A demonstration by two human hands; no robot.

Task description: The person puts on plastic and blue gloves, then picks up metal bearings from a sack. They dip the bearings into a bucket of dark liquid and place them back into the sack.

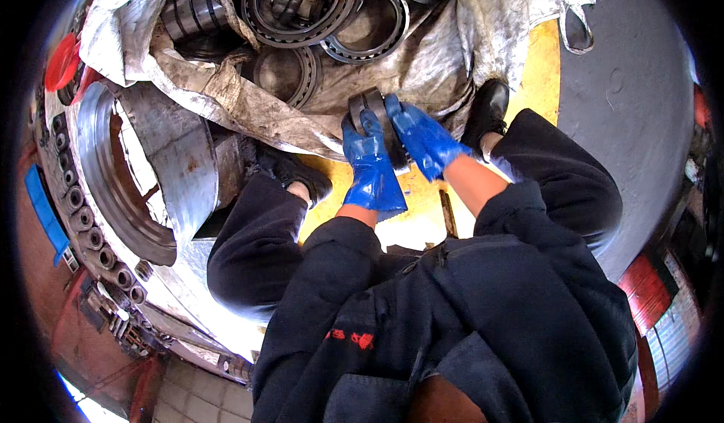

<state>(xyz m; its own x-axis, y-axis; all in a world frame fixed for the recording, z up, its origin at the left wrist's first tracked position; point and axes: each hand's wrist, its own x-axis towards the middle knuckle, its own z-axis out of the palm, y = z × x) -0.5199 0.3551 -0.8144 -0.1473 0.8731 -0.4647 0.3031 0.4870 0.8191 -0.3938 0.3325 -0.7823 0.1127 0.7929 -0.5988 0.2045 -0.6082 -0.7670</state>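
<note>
A dark metal bearing ring [389, 130] stands on edge between my two hands, over the front edge of a stained whitish sack [264, 121]. My left hand [369, 159], in a blue rubber glove, is closed on the ring's left side. From the right, my right hand [424, 136], gloved alike, grips its other side; the undersides of the fingers are hidden. Beyond my hands, several bearings lie on the sack, among them a large roller bearing [345, 19], a second one [403, 31] partly under it, and a third [309, 76] nearer me.
At the left stands a large machined steel ring [98, 159] beside a curved metal plate [173, 136] and a flange with a row of bolt holes [75, 197]. My shoes [490, 110] flank the work on a yellow floor [547, 61]. A grey surface [626, 121] curves along the right.
</note>
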